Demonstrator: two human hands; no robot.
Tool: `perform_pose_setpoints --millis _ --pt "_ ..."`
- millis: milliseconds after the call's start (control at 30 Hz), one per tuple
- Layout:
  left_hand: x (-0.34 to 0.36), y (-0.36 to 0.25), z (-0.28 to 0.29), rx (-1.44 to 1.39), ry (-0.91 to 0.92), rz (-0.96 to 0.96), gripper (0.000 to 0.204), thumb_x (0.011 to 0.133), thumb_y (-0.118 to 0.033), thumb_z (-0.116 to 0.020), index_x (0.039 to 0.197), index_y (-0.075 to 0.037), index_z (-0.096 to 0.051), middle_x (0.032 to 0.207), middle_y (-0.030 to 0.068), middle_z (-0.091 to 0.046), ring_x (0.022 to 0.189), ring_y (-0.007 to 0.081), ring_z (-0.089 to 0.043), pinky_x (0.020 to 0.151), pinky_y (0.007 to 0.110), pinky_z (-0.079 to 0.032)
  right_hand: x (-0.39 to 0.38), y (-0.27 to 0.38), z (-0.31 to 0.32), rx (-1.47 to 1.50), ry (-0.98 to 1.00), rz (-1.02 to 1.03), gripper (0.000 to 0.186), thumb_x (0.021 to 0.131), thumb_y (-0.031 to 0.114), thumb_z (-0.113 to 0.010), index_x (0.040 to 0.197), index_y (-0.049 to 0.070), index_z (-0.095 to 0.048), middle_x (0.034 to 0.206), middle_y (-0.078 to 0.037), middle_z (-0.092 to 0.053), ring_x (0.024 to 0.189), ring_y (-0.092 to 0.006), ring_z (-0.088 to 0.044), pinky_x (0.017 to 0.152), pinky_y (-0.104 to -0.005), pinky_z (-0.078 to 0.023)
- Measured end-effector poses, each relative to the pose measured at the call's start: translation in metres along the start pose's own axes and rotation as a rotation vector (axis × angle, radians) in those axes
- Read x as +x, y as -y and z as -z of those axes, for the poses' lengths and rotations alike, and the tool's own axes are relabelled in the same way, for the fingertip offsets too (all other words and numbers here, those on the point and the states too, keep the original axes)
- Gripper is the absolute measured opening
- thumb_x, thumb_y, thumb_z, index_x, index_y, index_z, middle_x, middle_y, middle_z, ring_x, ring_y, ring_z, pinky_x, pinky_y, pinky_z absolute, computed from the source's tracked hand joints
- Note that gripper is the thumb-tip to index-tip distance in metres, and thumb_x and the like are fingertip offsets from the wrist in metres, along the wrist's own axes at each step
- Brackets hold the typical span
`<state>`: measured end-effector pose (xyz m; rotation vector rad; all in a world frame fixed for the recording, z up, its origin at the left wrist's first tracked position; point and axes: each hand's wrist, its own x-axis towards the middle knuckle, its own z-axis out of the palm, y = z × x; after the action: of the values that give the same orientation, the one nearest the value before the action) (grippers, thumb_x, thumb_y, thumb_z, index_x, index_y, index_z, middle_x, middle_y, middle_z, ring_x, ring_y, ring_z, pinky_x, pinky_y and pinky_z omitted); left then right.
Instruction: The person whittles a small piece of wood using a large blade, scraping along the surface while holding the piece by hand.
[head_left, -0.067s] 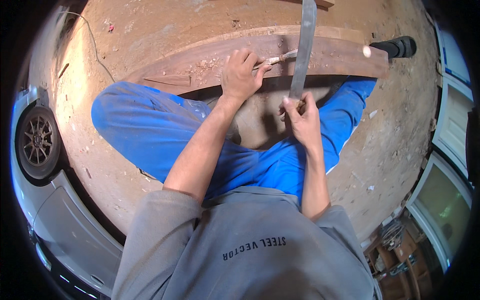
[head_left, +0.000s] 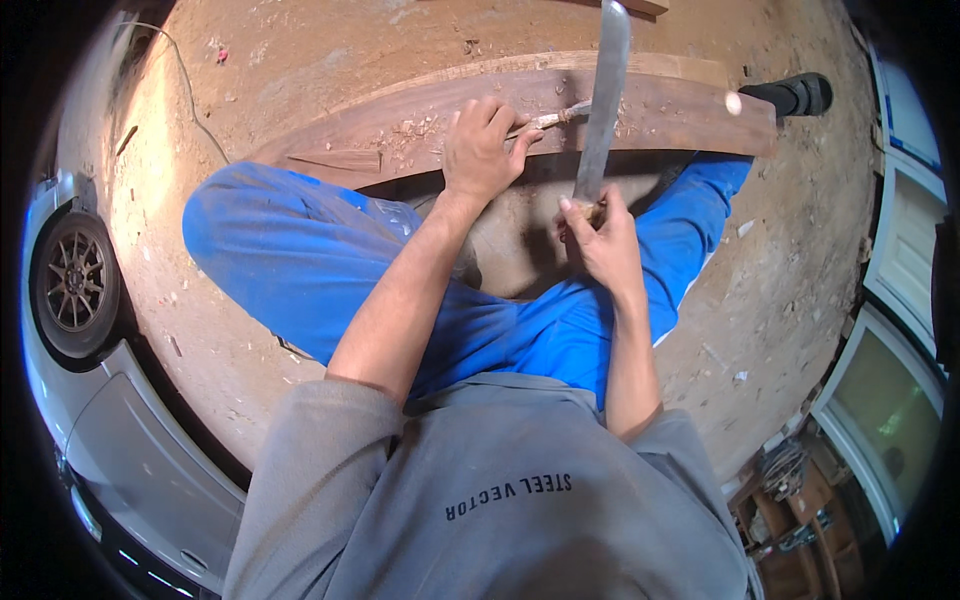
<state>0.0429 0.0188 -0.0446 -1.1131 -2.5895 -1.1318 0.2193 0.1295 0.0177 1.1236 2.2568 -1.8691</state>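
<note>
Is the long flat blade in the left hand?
No, the right hand grips the long flat blade at its near end, while the left hand holds a slimmer tool.

On my grey T-shirt (head_left: 480, 440), across the chest: dark lettering (head_left: 510, 497), two words, all caps, approx. one line, upside down from my POV, slanting up toward my R side, legible vs. the lighter cloth.

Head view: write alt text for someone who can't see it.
A person's right hand holds a long blade by its handle while the left hand holds a thin tool over a plank strewn with shavings. A car stands at the left.
</note>
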Motion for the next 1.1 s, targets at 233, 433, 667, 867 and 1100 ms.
perform_pose_setpoints --millis 233,433,667,867,1100 --pt "-0.001 0.002 -0.001 0.000 -0.009 0.000 0.026 0.077 -0.029 -0.086 0.088 -0.015 -0.068 0.091 0.0018 -0.060 0.089 0.0253 -0.059 0.074 0.041 -0.045 0.003 -0.007 -0.007 -0.339 -0.015 -0.036 0.026 0.102 0.021 -0.065 0.110 0.001 -0.051 0.072 -0.016 -0.068 0.065 -0.0298 -0.073 0.061 -0.0416 -0.054" --pt "0.000 0.002 0.000 -0.014 -0.018 -0.009 0.025 0.079 -0.029 -0.085 0.089 -0.013 -0.069 0.090 0.0040 -0.060 0.086 0.0279 -0.059 0.076 0.041 -0.045 0.008 -0.013 -0.011 -0.128 0.056 -0.116 0.032 0.105 0.030 -0.060 0.115 0.000 -0.056 0.076 -0.017 -0.067 0.065 -0.0277 -0.070 0.064 -0.0444 -0.053" --pt "-0.002 0.000 0.000 0.020 0.004 0.006 0.025 0.079 -0.030 -0.085 0.089 -0.014 -0.069 0.090 0.0027 -0.060 0.087 0.0264 -0.059 0.075 0.040 -0.045 0.007 -0.046 -0.017 0.166 0.130 -0.362 0.046 0.108 0.044 -0.054 0.101 -0.001 -0.056 0.072 -0.007 -0.059 0.062 -0.0182 -0.058 0.060 -0.0346 -0.048" --pt "-0.001 0.000 0.000 0.023 -0.005 0.002 0.024 0.079 -0.030 -0.085 0.089 -0.015 -0.069 0.090 0.0018 -0.060 0.087 0.0252 -0.059 0.074 0.040 -0.044 -0.002 -0.041 -0.019 -0.161 0.033 -0.187 0.054 0.111 0.046 -0.045 0.093 -0.003 -0.058 0.068 -0.015 -0.058 0.062 -0.0284 -0.059 0.062 -0.0445 -0.047" --pt "-0.001 0.001 -0.002 0.031 -0.057 -0.026 0.026 0.079 -0.031 -0.085 0.090 -0.015 -0.069 0.090 0.0021 -0.059 0.086 0.0253 -0.058 0.074 0.040 -0.044 -0.009 0.011 -0.016 0.030 -0.253 0.279 0.037 0.111 0.029 -0.050 0.094 -0.004 -0.056 0.066 -0.017 -0.059 0.054 -0.0324 -0.058 0.051 -0.0395 -0.041"
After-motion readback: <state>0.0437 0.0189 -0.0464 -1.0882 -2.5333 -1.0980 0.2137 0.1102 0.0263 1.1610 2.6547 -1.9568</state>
